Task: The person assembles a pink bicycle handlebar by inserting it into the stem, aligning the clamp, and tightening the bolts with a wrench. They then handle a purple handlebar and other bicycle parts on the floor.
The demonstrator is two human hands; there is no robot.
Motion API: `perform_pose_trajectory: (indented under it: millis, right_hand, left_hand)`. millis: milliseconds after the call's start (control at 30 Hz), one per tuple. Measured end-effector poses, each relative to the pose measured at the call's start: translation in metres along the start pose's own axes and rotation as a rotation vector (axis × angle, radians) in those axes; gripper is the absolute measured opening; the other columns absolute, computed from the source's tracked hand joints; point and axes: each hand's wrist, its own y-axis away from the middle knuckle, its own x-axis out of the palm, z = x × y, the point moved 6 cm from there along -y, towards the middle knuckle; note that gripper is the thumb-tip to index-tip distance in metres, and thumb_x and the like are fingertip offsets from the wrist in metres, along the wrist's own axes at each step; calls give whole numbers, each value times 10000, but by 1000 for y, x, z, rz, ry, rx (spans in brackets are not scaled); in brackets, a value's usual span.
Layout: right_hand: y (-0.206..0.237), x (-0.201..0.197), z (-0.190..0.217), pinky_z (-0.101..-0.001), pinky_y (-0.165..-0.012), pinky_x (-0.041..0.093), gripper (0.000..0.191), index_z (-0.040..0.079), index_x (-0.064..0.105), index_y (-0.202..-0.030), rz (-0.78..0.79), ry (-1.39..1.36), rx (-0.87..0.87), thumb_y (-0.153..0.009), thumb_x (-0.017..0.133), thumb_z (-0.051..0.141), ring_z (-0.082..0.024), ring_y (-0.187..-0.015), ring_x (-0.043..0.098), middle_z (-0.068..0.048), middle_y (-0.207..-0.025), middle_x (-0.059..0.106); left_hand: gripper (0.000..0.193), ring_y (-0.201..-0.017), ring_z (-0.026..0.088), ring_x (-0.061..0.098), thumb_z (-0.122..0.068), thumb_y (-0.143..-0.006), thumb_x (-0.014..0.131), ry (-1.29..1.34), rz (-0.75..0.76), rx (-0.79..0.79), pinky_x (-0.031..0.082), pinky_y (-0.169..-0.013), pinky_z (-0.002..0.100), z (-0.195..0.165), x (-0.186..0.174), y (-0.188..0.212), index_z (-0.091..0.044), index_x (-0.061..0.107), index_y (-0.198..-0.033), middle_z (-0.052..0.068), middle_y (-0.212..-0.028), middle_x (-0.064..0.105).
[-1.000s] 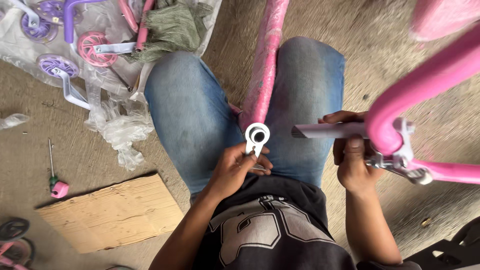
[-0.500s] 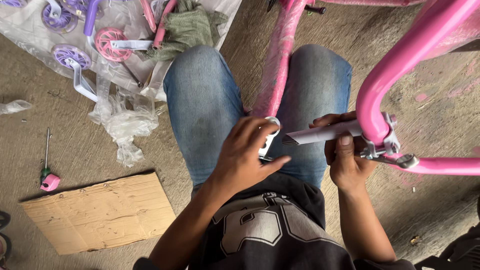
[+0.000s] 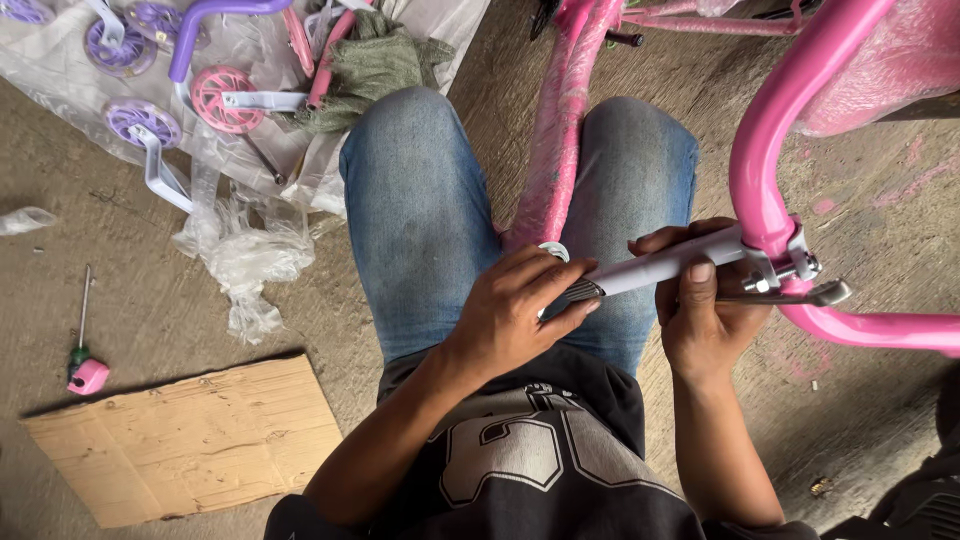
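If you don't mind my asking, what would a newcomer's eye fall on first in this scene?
First, the bright pink tubular bicycle frame at right, with a pale grey metal post clamped in it. The left hand grips the post's ridged end at centre while the right hand steadies it. Purple and pink training wheels lie on clear plastic sheeting, upper left.

Bare concrete floor [image 3: 150, 300] under me. On it: cardboard sheet [image 3: 185, 440], pink-handled screwdriver [image 3: 82, 355], crumpled plastic wrap [image 3: 240, 255]. Clear plastic sheet [image 3: 60, 75] upper left carries training wheels [image 3: 135, 120].
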Motion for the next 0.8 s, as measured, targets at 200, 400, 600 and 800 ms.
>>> perform_pose_trajectory:
  millis: [200,400,600,800]
  right_hand:
    - [1,-7,-4,-249,-651,498,342,-20,507,-1290,-1,-16,-28,-1141,636,259,-140,-746,609,-226,-1078,701]
    - [19,1,-21,-180,-477,384,354,-39,569,-1279,119,74,88,-1118,597,275,-21,-524,473,-196,-1076,705]
    - [29,10,-42,-251,-489,426,489,-65,495,-1283,162,487,191,-1027,620,332,-106,-543,569,-83,-719,594]
    - [29,16,-42,-267,-525,449,537,-71,449,-1333,243,497,118,-1031,594,349,-121,-595,594,-31,-754,601]
  left_hand:
    - [370,-938,234,670,-223,-895,836,-13,9,7,565,-844,369,1,9,-2,-20,710,-1177,79,-1000,696]
    - [379,-1076,223,621,-213,-797,877,-119,-14,-28,510,-967,403,16,3,7,-89,753,-1133,36,-1060,663]
    - [461,-1082,244,606,-123,-773,878,-121,-38,-110,510,-992,399,34,-3,14,-91,729,-1208,46,-1088,642]
    - [564,-1078,252,610,-134,-743,893,-133,-114,-119,505,-986,415,33,-5,15,-95,656,-1254,53,-1078,628]
